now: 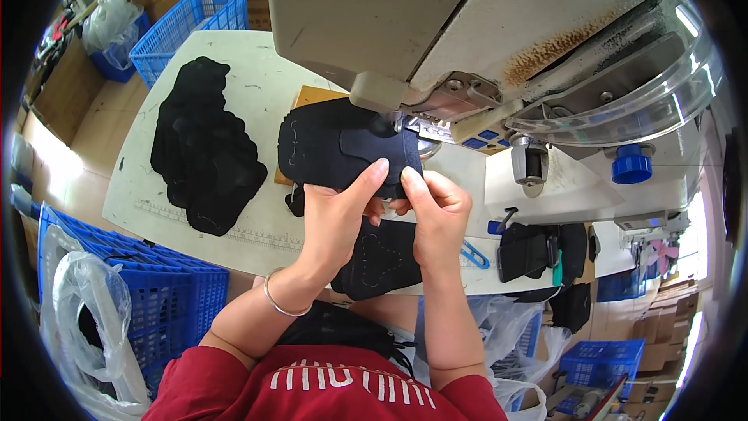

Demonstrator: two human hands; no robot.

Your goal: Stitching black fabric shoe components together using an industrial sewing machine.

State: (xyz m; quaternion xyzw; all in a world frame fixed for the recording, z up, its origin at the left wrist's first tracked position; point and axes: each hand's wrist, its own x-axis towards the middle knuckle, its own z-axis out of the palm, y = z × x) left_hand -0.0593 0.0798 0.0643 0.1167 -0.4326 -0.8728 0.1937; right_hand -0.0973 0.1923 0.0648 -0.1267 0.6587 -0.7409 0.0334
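A flat black fabric piece (312, 140) with pale chalk-like marks at its left end lies under the head of an industrial sewing machine (351, 23). My left hand (335, 218) pinches its near edge, thumb on top. Close beside it, my right hand (440, 214) pinches the right-hand corner between thumb and fingers. The piece's far right edge reaches the presser foot (399, 122); whether the needle is in the cloth I cannot tell. Below my hands, another black piece (382, 261) with a light dotted outline lies at the table's front edge.
Left on the white table (128, 179) is a pile of black pieces (199, 148). Blue thread snips (474, 256) and more black pieces (526, 253) lie right. Blue crates (179, 327) and plastic bags (93, 327) stand around the table; the machine overhangs its far right.
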